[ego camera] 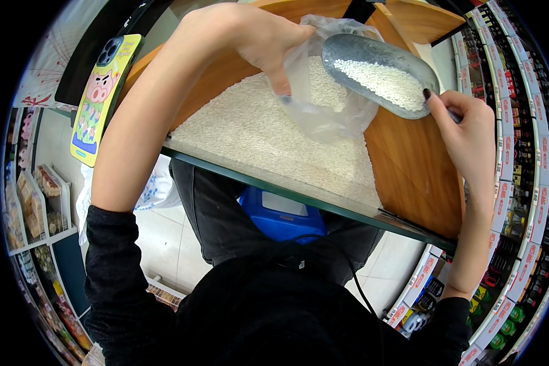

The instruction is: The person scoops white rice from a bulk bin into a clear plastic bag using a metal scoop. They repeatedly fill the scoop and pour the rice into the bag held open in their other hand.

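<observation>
My left hand (274, 50) grips the rim of a thin clear plastic bag (302, 110), its thumb and fingers spread to hold the mouth wide. With its fingers around the handle, my right hand (466, 123) holds a grey metal scoop (357, 48) over the bag's mouth. White rice (379, 82) lies in the scoop, which points to the left. Beneath the bag, more rice (251, 123) fills part of a wooden bin (411, 169). How much rice the bag itself holds is hard to tell through the film.
A glass panel (274, 183) fronts the bin. A phone in a yellow cartoon case (98, 96) rests at the bin's left edge. A blue plastic object (279, 215) sits below. Price-tagged shelves (508, 183) curve along the right; snack shelves (41, 206) stand left.
</observation>
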